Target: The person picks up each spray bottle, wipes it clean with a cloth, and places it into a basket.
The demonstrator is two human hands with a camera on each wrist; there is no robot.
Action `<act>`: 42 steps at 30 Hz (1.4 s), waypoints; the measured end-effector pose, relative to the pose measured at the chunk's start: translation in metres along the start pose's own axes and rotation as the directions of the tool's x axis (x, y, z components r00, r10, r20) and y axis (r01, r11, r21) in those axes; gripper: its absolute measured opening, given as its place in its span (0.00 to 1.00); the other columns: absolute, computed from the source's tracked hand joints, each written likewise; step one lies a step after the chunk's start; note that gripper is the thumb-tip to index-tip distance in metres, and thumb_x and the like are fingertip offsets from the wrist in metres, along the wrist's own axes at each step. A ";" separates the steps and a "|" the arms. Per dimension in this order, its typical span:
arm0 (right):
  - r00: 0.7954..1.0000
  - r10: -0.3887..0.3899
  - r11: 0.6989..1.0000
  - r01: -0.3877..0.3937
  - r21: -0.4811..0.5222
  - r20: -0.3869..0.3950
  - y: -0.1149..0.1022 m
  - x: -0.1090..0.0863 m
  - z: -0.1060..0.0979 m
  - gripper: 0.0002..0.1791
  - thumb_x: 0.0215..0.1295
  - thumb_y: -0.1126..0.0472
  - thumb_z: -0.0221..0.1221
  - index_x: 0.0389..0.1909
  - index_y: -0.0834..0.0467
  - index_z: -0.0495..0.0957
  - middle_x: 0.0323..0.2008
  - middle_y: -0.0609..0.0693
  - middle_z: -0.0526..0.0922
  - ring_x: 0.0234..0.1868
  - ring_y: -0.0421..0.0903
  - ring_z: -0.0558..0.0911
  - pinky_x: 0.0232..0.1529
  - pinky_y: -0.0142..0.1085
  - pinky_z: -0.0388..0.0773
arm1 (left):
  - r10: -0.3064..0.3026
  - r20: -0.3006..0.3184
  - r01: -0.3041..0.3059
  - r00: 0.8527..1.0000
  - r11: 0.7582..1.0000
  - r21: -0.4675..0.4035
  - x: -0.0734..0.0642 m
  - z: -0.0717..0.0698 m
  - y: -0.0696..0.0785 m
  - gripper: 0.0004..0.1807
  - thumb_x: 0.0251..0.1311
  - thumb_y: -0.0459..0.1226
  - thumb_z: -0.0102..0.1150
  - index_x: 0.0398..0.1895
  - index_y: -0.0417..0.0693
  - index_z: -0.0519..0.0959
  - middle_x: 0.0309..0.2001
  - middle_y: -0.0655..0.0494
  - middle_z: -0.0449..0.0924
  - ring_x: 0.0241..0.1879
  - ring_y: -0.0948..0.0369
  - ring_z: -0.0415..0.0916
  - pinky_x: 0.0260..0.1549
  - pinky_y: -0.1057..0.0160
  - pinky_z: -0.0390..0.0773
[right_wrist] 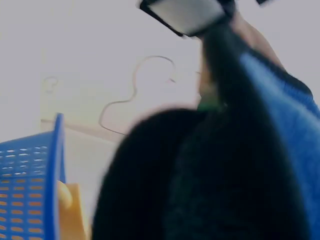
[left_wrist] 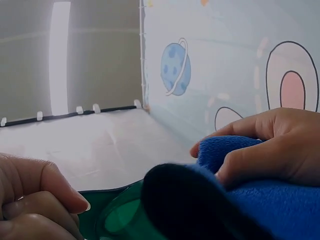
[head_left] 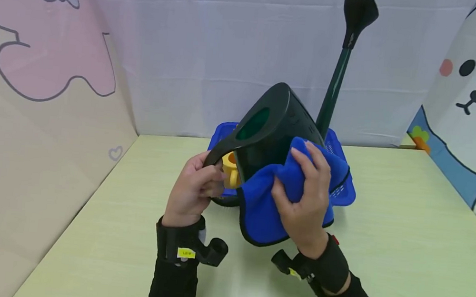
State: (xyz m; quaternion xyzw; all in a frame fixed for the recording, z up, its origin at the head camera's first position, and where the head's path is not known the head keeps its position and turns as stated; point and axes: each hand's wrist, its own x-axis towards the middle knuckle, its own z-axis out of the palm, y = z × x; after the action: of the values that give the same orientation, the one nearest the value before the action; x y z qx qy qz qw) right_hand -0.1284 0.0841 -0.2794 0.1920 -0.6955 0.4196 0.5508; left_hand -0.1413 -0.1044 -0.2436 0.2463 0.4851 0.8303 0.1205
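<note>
A dark green watering can (head_left: 272,123) is tilted above the table, its long spout rising at the back right. My left hand (head_left: 193,187) grips the can's handle, fingers curled round it. In my right hand (head_left: 308,200) is a blue cloth (head_left: 264,213) with black edging, pinched between thumb and fingers and pressed against the can's side. The left wrist view shows the cloth (left_wrist: 265,205) bunched under the right hand (left_wrist: 275,145), with the green can (left_wrist: 122,215) below. Dark blurred cloth fills much of the right wrist view.
Behind the can stands a blue plastic basket (head_left: 344,194) with perforated sides. A yellow mug (head_left: 230,171) shows inside it. Beneath everything is a pale green table (head_left: 407,222). White and cartoon-printed curtains (head_left: 230,47) close off the back and sides.
</note>
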 end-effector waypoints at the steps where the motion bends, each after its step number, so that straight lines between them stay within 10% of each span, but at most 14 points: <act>1: 1.000 0.029 0.999 -0.029 0.024 0.004 0.003 0.003 -0.003 0.27 0.63 0.46 0.50 0.49 0.67 0.70 0.55 0.65 0.70 0.58 0.58 0.70 0.59 0.50 0.67 | 0.004 0.006 -0.003 1.000 1.000 -0.006 0.000 0.000 0.001 0.11 0.53 0.25 0.39 0.22 0.48 0.68 0.14 0.58 0.52 0.11 0.63 0.48 0.14 0.65 0.42; 12: 0.929 0.333 0.915 -0.359 0.186 0.159 0.034 0.026 -0.039 0.26 0.59 0.62 0.54 0.60 0.61 0.66 0.59 0.55 0.71 0.54 0.39 0.72 0.52 0.30 0.68 | 0.034 0.095 -0.031 0.995 0.999 -0.028 -0.009 -0.005 0.006 0.12 0.54 0.24 0.37 0.25 0.48 0.69 0.15 0.57 0.53 0.11 0.62 0.46 0.13 0.64 0.40; 18: 0.912 0.370 0.882 -0.404 0.242 0.174 0.041 0.027 -0.040 0.26 0.60 0.62 0.54 0.61 0.59 0.66 0.58 0.48 0.71 0.54 0.42 0.72 0.53 0.32 0.67 | 0.034 0.104 -0.031 0.994 0.999 -0.029 -0.009 -0.006 0.006 0.12 0.54 0.25 0.37 0.25 0.48 0.69 0.15 0.57 0.53 0.12 0.62 0.46 0.13 0.64 0.40; 30: 1.000 0.022 0.998 -0.021 0.060 -0.016 0.021 0.005 -0.007 0.31 0.58 0.43 0.52 0.49 0.66 0.70 0.54 0.65 0.71 0.58 0.55 0.71 0.60 0.49 0.66 | 0.046 0.076 -0.044 0.996 0.998 -0.033 -0.005 -0.012 0.004 0.13 0.53 0.24 0.36 0.23 0.50 0.68 0.14 0.58 0.50 0.11 0.63 0.46 0.13 0.65 0.39; 37: 0.957 -0.288 0.947 0.278 -0.162 -0.042 0.001 -0.019 0.017 0.20 0.58 0.49 0.54 0.44 0.61 0.72 0.50 0.63 0.71 0.52 0.58 0.71 0.52 0.49 0.70 | 0.033 0.041 -0.033 0.999 0.999 -0.006 -0.002 -0.010 0.002 0.12 0.53 0.25 0.37 0.22 0.49 0.67 0.13 0.58 0.51 0.10 0.62 0.45 0.13 0.65 0.40; 42: 0.935 -0.355 0.914 0.340 -0.223 -0.028 -0.004 -0.026 0.022 0.17 0.58 0.51 0.55 0.42 0.60 0.73 0.49 0.64 0.70 0.50 0.59 0.71 0.46 0.52 0.70 | 0.022 0.061 -0.022 0.998 1.000 -0.009 -0.001 -0.008 0.001 0.10 0.53 0.25 0.38 0.23 0.48 0.66 0.13 0.58 0.52 0.10 0.62 0.46 0.13 0.65 0.41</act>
State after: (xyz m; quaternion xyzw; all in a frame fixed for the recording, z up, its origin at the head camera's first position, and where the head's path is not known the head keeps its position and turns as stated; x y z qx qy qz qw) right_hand -0.1307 0.0598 -0.3030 0.2374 -0.6724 0.2438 0.6574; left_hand -0.1452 -0.1110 -0.2466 0.2762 0.4751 0.8257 0.1272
